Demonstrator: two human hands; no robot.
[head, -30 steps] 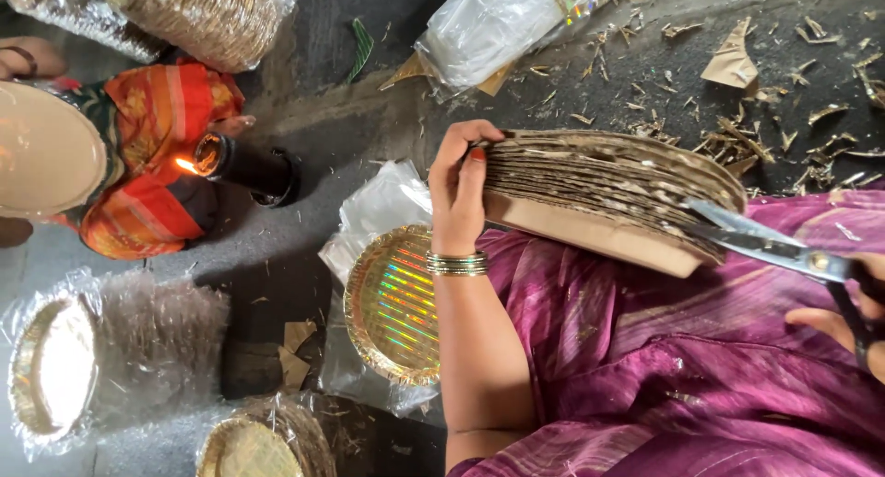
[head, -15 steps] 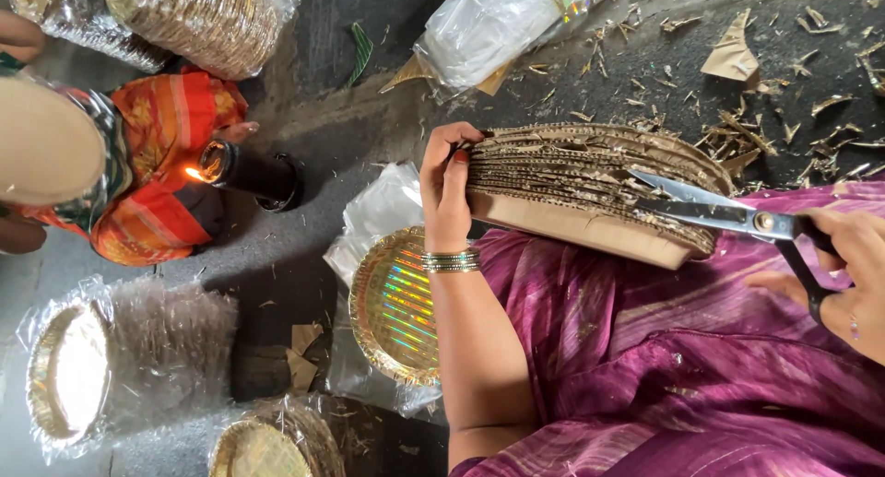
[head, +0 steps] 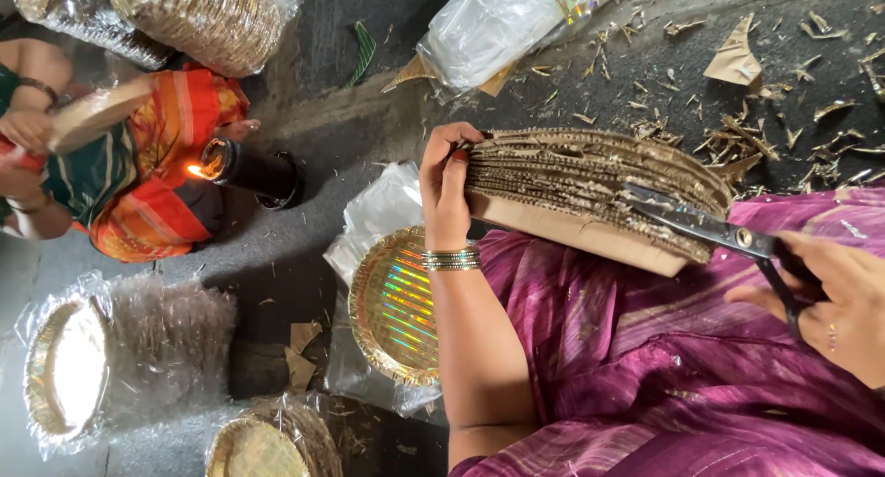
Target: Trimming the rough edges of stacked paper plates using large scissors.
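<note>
The stack of cardboard plates (head: 590, 187) lies on the lap, left hand (head: 445, 187) clamping its edge; right hand (head: 834, 297) grips scissors (head: 710, 228) partway in, with trimming apparently unfinished.

Dark grey floor (head: 323, 200), littered with scraps (head: 737, 62)

Wearer's dress and ornaments.
Purple striped sari (head: 664, 366); green-and-gold bangles (head: 451, 259) on left wrist; small ring (head: 831, 340) on right hand (head: 830, 302).

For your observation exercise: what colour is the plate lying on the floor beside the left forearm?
Gold with rainbow holographic stripes, head view.
</note>
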